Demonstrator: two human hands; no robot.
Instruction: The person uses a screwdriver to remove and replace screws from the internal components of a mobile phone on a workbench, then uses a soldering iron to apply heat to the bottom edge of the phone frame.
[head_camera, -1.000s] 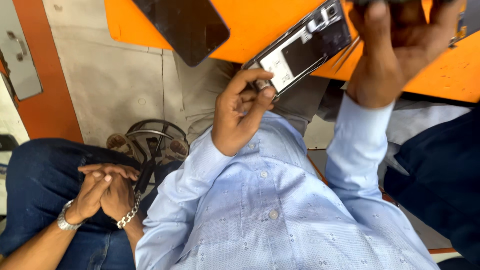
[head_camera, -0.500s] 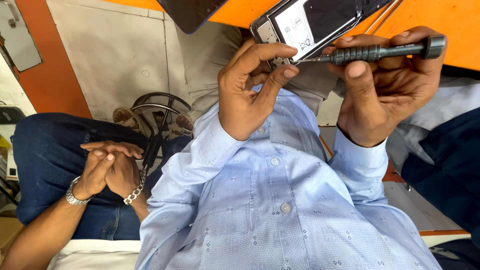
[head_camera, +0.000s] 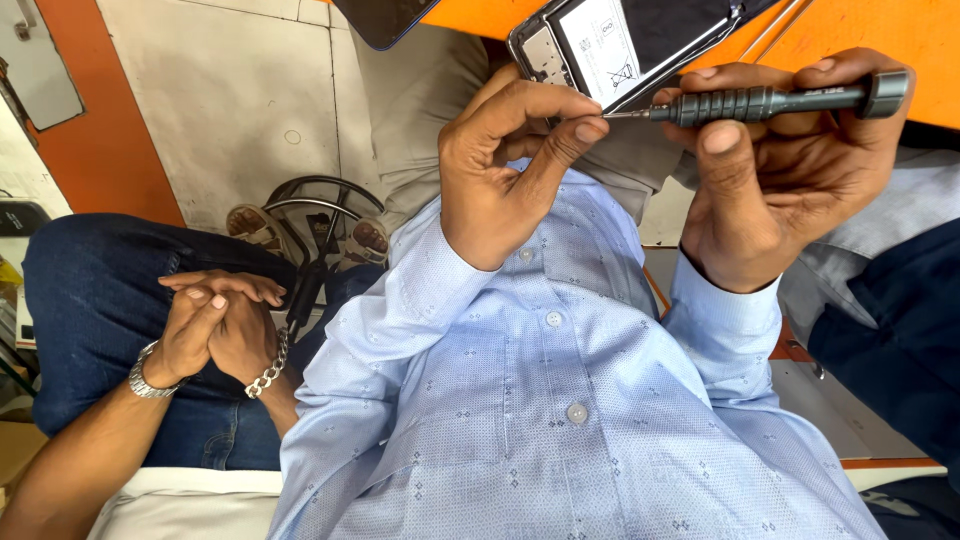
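My right hand (head_camera: 775, 175) grips a dark grey precision screwdriver (head_camera: 770, 100), held level with its thin tip pointing left. My left hand (head_camera: 505, 165) pinches thumb and forefinger around that tip; I cannot tell whether a small part sits between them. Just above both hands lies an opened smartphone (head_camera: 625, 40), back cover off, with its white-labelled battery showing, on the orange table (head_camera: 870, 40). My light blue shirt sleeves fill the lower middle of the view.
A dark screen panel (head_camera: 385, 20) lies at the table's top edge. Another person's clasped hands (head_camera: 215, 325), with a metal watch and chain bracelet, rest on blue jeans at left. A stool's metal ring (head_camera: 310, 215) stands on the grey floor. Dark blue clothing is at right.
My right hand has come lower into view with the screwdriver held level. My left hand left the phone's edge and closed its fingers on the screwdriver tip. The phone sits higher in view.
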